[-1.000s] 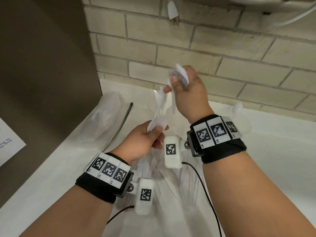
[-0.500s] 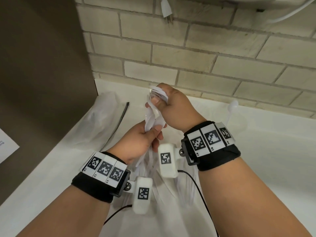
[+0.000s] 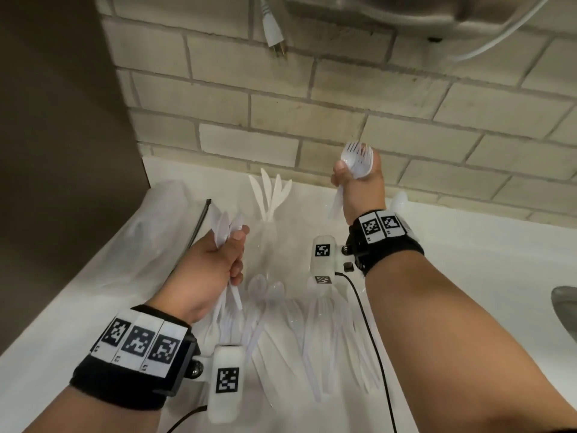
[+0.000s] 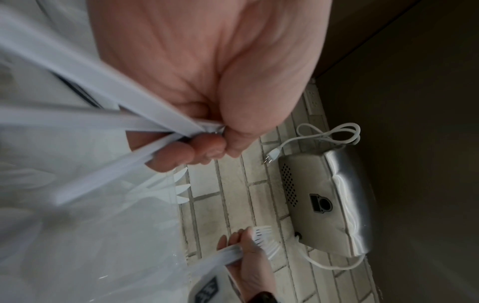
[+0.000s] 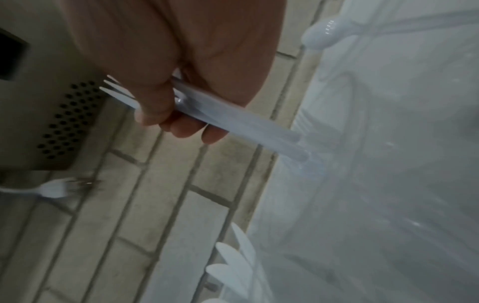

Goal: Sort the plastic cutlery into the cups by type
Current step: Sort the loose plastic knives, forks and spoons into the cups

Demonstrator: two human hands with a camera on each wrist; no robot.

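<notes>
Gripping a small bundle of white plastic forks (image 3: 357,164), the right hand (image 3: 359,189) is raised in front of the pale brick wall (image 3: 281,120), at about 1 o'clock in the head view, with the tines pointing up and the handles coming out below the curled fingers. The left hand (image 3: 212,264), at about 9 o'clock from the right one, closes around several white plastic spoons (image 3: 224,226), bowls upward. Between the two hands, toward 12 o'clock, a clear plastic cup (image 3: 271,239) stands on the white counter (image 3: 468,260) and holds white plastic knives (image 3: 271,192) with blades up. At 6 o'clock, a loose pile of white cutlery (image 3: 312,323) lies on the counter between the forearms. A white power plug (image 3: 274,26) hangs on the wall at 12 o'clock.
</notes>
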